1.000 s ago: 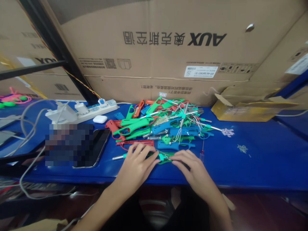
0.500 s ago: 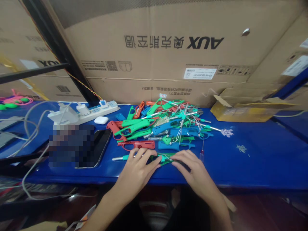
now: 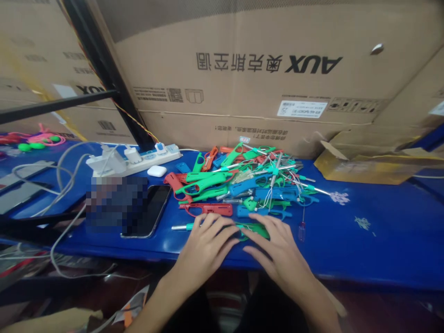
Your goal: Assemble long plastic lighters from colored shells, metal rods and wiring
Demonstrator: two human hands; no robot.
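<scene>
A green gas lighter (image 3: 259,229), the long-necked kind, lies lengthwise at the table's front, its metal tube (image 3: 178,227) pointing left. Thin white wires and a teal part show in its middle, partly covered by fingers. My left hand (image 3: 204,245) is closed around the tube side, thumb and index finger near the wires. Over the handle side lies my right hand (image 3: 277,240), its index fingertip at the wires and its thumb lower, apart from the index; the other fingers rest across the body. Just behind are a red lighter shell (image 3: 208,209) and a blue lighter shell (image 3: 246,212).
A heap of green, blue and red lighter parts (image 3: 222,178) lies behind the hands. A screwdriver (image 3: 302,231) and small white pieces (image 3: 361,223) are to the right. A phone (image 3: 157,208), power strip (image 3: 145,159) and cables stand left; an open carton (image 3: 364,169) sits back right.
The whole view has shifted, so things appear further right. My right hand's fingers have moved left over the lighter's handle and wires, and its thumb has dropped lower. My left hand keeps its place.
</scene>
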